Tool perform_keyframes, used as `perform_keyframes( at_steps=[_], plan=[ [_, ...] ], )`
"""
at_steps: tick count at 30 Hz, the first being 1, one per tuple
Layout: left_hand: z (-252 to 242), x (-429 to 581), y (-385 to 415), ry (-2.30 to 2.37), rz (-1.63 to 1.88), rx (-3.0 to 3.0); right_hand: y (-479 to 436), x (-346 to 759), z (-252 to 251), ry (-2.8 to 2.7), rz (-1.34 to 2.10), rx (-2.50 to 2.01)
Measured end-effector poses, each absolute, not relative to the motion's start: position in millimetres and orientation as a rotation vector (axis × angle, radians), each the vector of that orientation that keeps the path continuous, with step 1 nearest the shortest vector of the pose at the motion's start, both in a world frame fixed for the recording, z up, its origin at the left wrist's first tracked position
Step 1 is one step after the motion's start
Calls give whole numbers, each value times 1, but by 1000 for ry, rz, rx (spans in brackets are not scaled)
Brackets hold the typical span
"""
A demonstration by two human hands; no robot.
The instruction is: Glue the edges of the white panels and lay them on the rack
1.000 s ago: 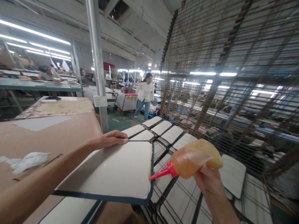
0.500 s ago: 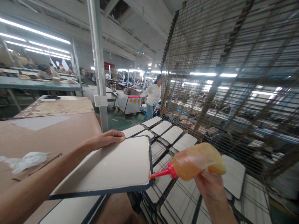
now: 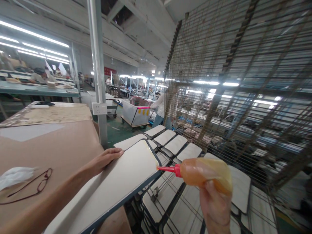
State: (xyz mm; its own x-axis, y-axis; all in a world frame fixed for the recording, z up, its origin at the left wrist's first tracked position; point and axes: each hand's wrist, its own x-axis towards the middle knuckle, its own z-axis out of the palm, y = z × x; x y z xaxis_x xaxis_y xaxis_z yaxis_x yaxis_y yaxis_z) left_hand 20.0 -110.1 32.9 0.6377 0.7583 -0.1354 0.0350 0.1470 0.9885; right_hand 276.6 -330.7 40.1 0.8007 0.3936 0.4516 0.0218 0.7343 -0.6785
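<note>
My left hand (image 3: 110, 159) pinches the far edge of a white panel with a dark blue border (image 3: 122, 182), which is held tilted in front of me. In my right hand (image 3: 215, 201) is a squeeze bottle of amber glue (image 3: 207, 174), lying nearly level. Its red nozzle (image 3: 168, 169) points left, and the tip is at the panel's near right corner. A thin yellowish line of glue shows along the panel's right edge. Behind and below the bottle, similar white panels (image 3: 174, 144) with dark borders lie in rows on a wire rack.
A brown-covered table (image 3: 73, 143) at left bears eyeglasses (image 3: 42, 183) and crumpled white plastic (image 3: 16, 177). A metal post (image 3: 98, 65) with a socket rises behind it. A tall wire rack (image 3: 226, 71) leans at right. Farther back, a person (image 3: 159, 109) stands by a white cart (image 3: 135, 113).
The panel has turned, its right-hand corner swinging up and away. The nozzle has followed that corner upward. The person at the cart has moved right, partly behind the wire rack. The eyeglasses now show fully.
</note>
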Motion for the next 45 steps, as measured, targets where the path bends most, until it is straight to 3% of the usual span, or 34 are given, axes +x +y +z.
perform_keyframes(
  at_steps=[20,45],
  plan=[
    [-16,40,-127,689,665,1146,-303,296,36,-569,169,-713],
    [-8,77,-126,773,670,1053,-308,311,23,-596,260,-832]
  ],
)
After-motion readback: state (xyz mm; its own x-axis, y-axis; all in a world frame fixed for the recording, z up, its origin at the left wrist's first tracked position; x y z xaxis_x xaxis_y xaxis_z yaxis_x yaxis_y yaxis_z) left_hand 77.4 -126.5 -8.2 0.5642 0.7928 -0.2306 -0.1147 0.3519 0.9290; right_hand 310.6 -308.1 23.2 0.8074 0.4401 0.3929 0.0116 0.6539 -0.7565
